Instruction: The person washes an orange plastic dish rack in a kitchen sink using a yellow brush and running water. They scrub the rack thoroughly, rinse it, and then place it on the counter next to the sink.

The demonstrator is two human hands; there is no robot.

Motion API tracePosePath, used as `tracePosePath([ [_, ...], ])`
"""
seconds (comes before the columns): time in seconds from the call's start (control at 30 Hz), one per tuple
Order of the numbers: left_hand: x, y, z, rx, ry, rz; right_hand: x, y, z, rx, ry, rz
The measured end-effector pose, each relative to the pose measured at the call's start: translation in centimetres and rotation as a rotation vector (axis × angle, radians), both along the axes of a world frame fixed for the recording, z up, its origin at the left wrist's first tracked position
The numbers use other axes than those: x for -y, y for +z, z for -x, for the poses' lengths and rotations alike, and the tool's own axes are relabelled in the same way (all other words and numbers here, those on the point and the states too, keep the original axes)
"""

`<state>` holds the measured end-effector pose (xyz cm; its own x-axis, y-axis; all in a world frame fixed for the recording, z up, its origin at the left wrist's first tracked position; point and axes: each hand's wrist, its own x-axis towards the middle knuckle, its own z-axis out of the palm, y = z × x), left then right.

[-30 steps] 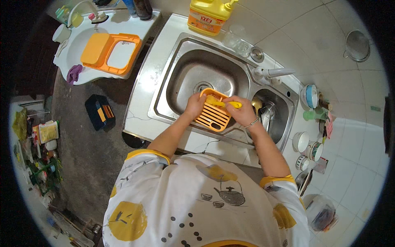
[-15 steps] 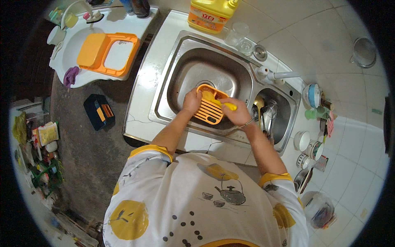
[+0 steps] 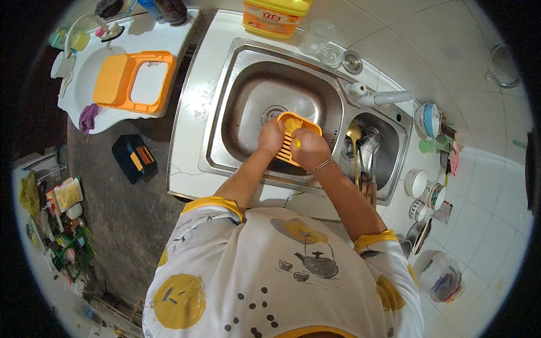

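Over the large basin of the steel sink (image 3: pixel 248 96), my left hand (image 3: pixel 270 138) grips the left edge of an orange slotted rack (image 3: pixel 311 125). The rack is tilted, and its barred part lies partly behind my hands. My right hand (image 3: pixel 311 150) is closed around a yellow-handled brush (image 3: pixel 297 143), with most of the handle inside the fist. Its yellow head (image 3: pixel 293 124) is against the inner side of the rack, near the far end. Exactly how the bristles meet the surface is hard to make out.
Ladles and other utensils (image 3: pixel 360 152) fill the small basin, beside the faucet (image 3: pixel 383 98). Behind the sink stand a yellow detergent jug (image 3: pixel 273 19) and glass cups (image 3: pixel 329 55). Bowls (image 3: pixel 416 183) line the right counter. An orange frame (image 3: pixel 135 81) lies on the white washbasin (image 3: pixel 84 101).
My right hand has moved left and slightly down over the rack, now covering more of the brush handle. The rack has shifted right relative to my left hand. The whole view has turned slightly.
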<state>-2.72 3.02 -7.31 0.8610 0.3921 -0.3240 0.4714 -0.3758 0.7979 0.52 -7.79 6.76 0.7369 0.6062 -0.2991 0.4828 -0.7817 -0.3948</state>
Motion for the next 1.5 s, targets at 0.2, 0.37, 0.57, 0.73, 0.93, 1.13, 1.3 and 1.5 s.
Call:
tracePosePath([
  [0.2,0.2,-0.6,0.1,-0.036,0.095,-0.010,3.2,-1.0,0.4,0.063,-0.083,-0.385],
  [0.37,0.1,-2.0,-0.5,0.062,0.039,0.042,3.8,-6.2,2.6,0.236,-0.116,-0.514],
  [0.57,0.4,-1.2,0.4,0.051,0.007,0.005,5.8,-2.5,-3.1,-0.450,-0.554,-0.489],
  [0.73,1.8,-1.0,0.8,0.081,-0.010,0.027,4.5,0.1,-1.9,-0.133,-0.182,-0.390],
  [0.93,1.7,-0.1,1.2,0.023,0.023,-0.015,4.9,-2.3,-0.8,-0.177,-0.087,-0.430],
  [1.13,1.2,-0.4,1.1,-0.020,0.077,0.000,9.4,5.8,-2.9,-0.291,-0.412,-0.473],
  [1.3,1.0,0.0,0.9,-0.064,0.057,0.005,9.3,5.2,-1.6,-0.129,-0.351,-0.461],
  [1.5,1.4,0.8,1.5,0.043,0.054,0.141,5.8,-3.8,-1.2,0.067,-0.359,-0.165],
])
